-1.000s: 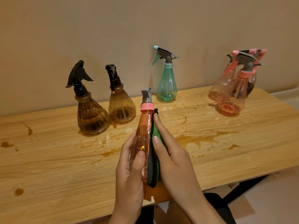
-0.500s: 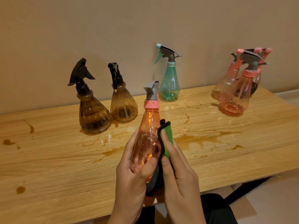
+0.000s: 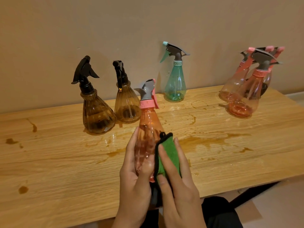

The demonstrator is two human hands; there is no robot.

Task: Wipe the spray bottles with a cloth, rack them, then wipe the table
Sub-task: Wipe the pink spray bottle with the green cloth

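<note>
My left hand (image 3: 134, 175) grips the lower body of a pink spray bottle (image 3: 148, 127) with a grey trigger head, held upright above the table's front. Against the bottle's right side my right hand (image 3: 177, 183) holds a green cloth (image 3: 169, 155) with a black edge, thumb on its front and fingers behind it. On the wooden table (image 3: 49, 162) stand two brown bottles (image 3: 97, 116) (image 3: 127, 106) at the left, a teal bottle (image 3: 175, 83) in the middle, and a cluster of pink bottles (image 3: 246, 97) at the right.
Brown liquid stains (image 3: 205, 140) and wet rings spread across the table's middle, with smaller spots at the left. A beige wall rises right behind the bottles. The table's front edge is near my body; a dark table leg shows at lower right.
The pink bottle has turned in my left hand, its trigger head now pointing left. The green cloth has slid down its right side and shows more of its green face.
</note>
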